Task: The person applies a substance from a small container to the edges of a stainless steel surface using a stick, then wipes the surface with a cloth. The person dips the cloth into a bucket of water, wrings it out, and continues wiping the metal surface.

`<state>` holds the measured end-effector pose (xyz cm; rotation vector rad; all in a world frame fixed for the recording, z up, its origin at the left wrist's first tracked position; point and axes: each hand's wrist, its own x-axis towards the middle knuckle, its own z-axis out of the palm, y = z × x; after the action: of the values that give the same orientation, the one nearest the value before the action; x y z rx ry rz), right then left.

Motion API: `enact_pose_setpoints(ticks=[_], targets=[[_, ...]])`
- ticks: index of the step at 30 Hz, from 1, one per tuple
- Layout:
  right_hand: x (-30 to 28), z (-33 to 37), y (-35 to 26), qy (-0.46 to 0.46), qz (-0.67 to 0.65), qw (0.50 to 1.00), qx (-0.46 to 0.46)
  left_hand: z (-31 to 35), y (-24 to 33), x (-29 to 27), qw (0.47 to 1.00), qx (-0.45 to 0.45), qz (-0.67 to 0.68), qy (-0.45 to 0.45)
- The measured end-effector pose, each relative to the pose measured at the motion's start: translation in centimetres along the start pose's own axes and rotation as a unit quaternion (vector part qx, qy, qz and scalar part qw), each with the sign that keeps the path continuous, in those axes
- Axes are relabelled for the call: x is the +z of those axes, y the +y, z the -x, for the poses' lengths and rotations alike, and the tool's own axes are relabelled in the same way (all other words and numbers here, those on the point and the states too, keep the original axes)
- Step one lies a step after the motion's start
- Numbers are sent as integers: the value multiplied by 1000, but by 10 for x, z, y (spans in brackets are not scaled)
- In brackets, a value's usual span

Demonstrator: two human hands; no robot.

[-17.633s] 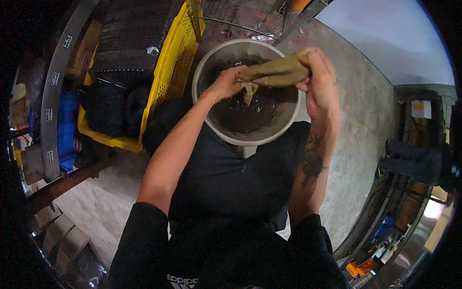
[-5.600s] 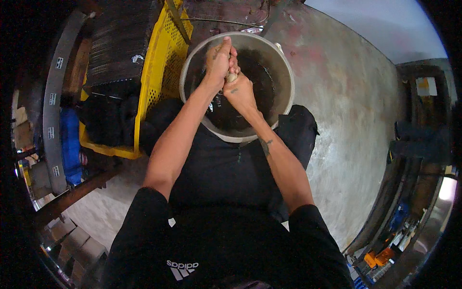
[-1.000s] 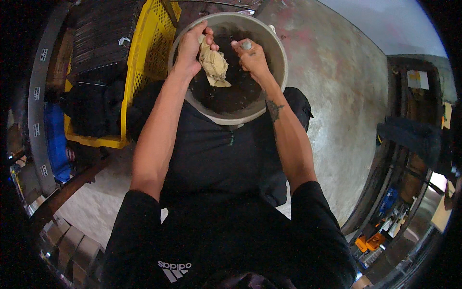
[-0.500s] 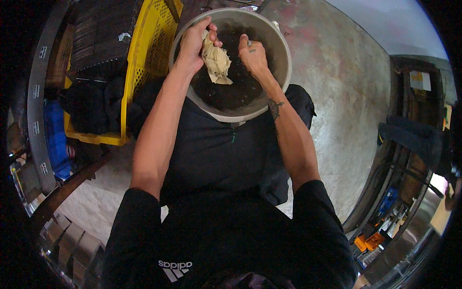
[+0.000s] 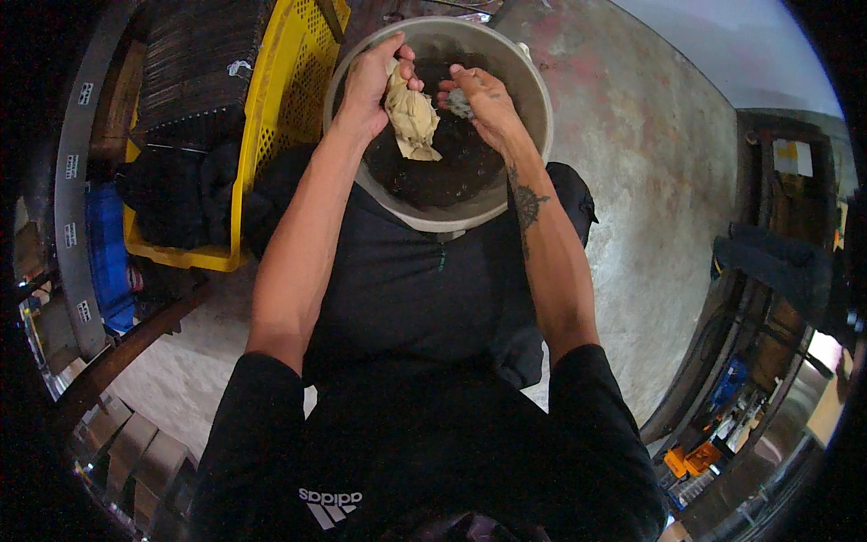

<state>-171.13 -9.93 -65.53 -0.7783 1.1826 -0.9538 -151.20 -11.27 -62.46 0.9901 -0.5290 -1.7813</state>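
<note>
My left hand (image 5: pixel 364 90) is closed round a crumpled tan wad (image 5: pixel 414 126), paper or thin cloth, whose loose end hangs down over the round bucket. Across from it, my right hand (image 5: pixel 490 107) is turned partly palm inward, its fingers curled on a small grey clump (image 5: pixel 460 104). What this clump is made of cannot be told. Both hands are over the pale grey bucket (image 5: pixel 540 104), which stands in front of my knees. Inside it lies something dark with small bright specks (image 5: pixel 438 185), perhaps dirty water.
A yellow perforated crate (image 5: pixel 237 194) with black items stands left of the bucket, beside a blue bin (image 5: pixel 108 257). Concrete floor (image 5: pixel 632 181) stretches to the right. Along the right edge are shelving with tools, an orange object (image 5: pixel 691 461) and a dark draped cloth (image 5: pixel 777 266).
My right hand has turned and moved slightly right and down, so the grey clump in its fingers now shows. My left hand keeps the tan wad in nearly the same place.
</note>
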Motion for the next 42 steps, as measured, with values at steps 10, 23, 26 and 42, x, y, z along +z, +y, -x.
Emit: enact_pose_setpoints(ticks=[10,23,26,42], targets=[[-9,-22,25,153,285,935,-148,0,0,4,1000,2,4,-10],[-1,3,8,103,187,974,-69,42,20,32,999,37,-7,29],[17,29,-31,121,111,986,-4,77,36,49,995,83,-23,48],[17,184,-218,57,128,990,0,225,241,265,965,168,-36,199]])
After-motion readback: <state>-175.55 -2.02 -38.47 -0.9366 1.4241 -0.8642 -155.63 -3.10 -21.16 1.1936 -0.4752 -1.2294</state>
